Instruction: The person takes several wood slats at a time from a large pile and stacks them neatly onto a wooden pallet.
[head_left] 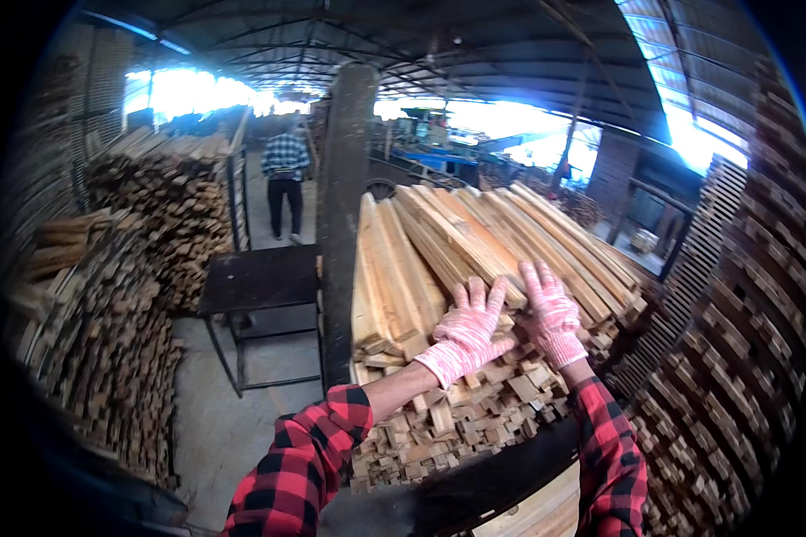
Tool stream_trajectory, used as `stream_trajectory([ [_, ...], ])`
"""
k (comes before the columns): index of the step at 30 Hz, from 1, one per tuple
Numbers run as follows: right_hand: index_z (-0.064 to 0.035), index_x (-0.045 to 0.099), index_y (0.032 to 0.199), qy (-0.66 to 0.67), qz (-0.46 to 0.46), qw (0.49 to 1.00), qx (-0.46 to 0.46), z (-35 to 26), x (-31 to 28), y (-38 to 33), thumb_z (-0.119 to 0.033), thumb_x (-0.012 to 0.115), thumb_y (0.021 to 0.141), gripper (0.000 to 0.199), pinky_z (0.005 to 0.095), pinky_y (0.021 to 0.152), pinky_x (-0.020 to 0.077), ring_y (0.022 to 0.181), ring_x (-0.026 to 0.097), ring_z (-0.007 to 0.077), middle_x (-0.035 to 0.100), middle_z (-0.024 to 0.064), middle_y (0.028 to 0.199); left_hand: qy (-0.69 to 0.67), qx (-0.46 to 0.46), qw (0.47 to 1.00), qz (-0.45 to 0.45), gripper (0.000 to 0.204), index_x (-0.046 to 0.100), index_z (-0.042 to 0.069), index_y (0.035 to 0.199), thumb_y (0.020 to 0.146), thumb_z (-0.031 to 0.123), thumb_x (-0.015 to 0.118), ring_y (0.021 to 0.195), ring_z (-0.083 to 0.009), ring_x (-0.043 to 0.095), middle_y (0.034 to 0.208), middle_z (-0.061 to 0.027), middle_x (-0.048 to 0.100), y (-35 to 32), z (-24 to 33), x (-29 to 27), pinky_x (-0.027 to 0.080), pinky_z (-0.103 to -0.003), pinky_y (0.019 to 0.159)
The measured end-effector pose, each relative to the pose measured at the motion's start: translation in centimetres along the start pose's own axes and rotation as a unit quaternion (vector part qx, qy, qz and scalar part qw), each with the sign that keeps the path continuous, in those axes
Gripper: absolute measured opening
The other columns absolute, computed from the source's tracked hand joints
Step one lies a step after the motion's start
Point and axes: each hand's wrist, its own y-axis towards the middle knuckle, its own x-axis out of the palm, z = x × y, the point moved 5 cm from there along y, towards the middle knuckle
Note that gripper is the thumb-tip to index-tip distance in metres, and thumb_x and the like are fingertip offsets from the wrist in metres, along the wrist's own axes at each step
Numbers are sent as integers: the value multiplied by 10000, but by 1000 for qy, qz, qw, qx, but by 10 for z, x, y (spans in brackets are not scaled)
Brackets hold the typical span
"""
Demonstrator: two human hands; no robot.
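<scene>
Both my hands wear pink-and-white knit gloves and lie on a large stack of sawn wooden slats (461, 234). My left hand (470, 329) is open, its fingers stretched over the near ends of the upper slats. Just to its right, my right hand (549, 309) rests with straight fingers on the slat ends, also open. The top slats run away from me, some slightly fanned. Below my hands the pile shows many uneven cut ends (475, 412). Under my palms the exact contact is hidden.
A dark post (347, 215) rises left of the stack, beside a black metal table (261, 279). More wood piles (107, 358) line the left, and tall stacked slats (725, 376) stand at right. A person in a checked shirt (285, 166) stands farther back, near blue machinery (439, 163).
</scene>
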Motion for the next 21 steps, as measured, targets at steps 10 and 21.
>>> stream_trajectory([
  [10, -222, 544, 1382, 55, 27, 997, -47, -3, 6, -6, -123, 728, 779, 639, 468, 918, 539, 1172, 583, 366, 594, 99, 1336, -577, -127, 717, 370, 1114, 218, -19, 1567, 783, 474, 836, 1512, -364, 211, 1615, -280, 222, 26, -21, 46, 211, -440, 1232],
  [21, -239, 472, 1490, 281, -49, 958, 40, -49, -116, -194, -72, 693, 834, 712, 425, 895, 561, 1153, 645, 351, 536, 184, 1413, -787, -128, 576, 181, 953, 101, 188, 1604, 893, 264, 731, 1152, -282, 569, 1422, -152, 448, -153, 71, 57, 536, -404, 839],
])
